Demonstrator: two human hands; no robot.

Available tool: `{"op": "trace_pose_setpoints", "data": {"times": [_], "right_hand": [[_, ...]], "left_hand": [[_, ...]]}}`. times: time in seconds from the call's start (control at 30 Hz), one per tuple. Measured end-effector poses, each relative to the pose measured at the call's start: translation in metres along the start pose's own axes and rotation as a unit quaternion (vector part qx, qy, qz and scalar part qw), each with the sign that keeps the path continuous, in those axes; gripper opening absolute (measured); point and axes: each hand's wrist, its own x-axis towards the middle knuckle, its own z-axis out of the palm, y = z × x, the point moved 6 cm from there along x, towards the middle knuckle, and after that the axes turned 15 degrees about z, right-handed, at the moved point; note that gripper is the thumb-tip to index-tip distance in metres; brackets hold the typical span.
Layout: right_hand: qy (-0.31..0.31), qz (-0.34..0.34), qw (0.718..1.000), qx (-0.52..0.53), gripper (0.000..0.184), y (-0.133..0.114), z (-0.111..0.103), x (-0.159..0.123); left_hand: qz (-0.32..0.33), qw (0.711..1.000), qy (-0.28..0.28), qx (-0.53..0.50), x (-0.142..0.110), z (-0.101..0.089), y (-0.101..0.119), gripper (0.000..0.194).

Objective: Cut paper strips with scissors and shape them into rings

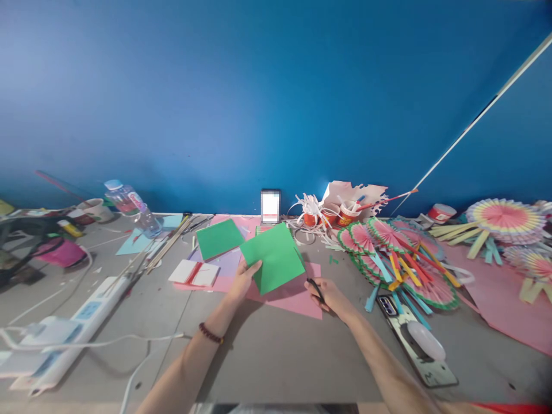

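My left hand (246, 275) is closed on the lower left corner of a green sheet of paper (276, 259), holding it tilted above the table. My right hand (328, 294) grips a pair of scissors with black handles (317, 289). The blades are at the sheet's right edge, where a narrow strip seems to stand apart; the tips are hard to make out. Beneath lies pink paper (308, 302). Left of the held sheet rests another green piece (219, 238), and nearer my left wrist is a white stack bound with a red band (195, 273).
Folded paper fans (397, 253) with coloured strips lie at right, beside a phone (418, 339) bearing a white oval object. A power strip (81, 322) with cables and a tilted plastic bottle (133, 207) are at left. Cups (347, 213) and a small screen (271, 206) stand by the blue wall.
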Motion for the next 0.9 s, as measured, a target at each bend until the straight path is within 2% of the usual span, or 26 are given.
{"op": "trace_pose_setpoints", "data": {"times": [0.63, 0.9], "right_hand": [[0.020, -0.006, 1.000, -0.004, 0.040, -0.0032, -0.0016, -0.0046], [0.030, 0.012, 0.999, 0.010, 0.044, -0.0012, -0.0014, -0.0028]], "left_hand": [[0.000, 0.999, -0.034, 0.019, -0.0052, 0.0075, 0.0071, 0.043], [-0.002, 0.999, -0.032, 0.017, -0.0045, 0.0065, 0.0040, 0.046]]}}
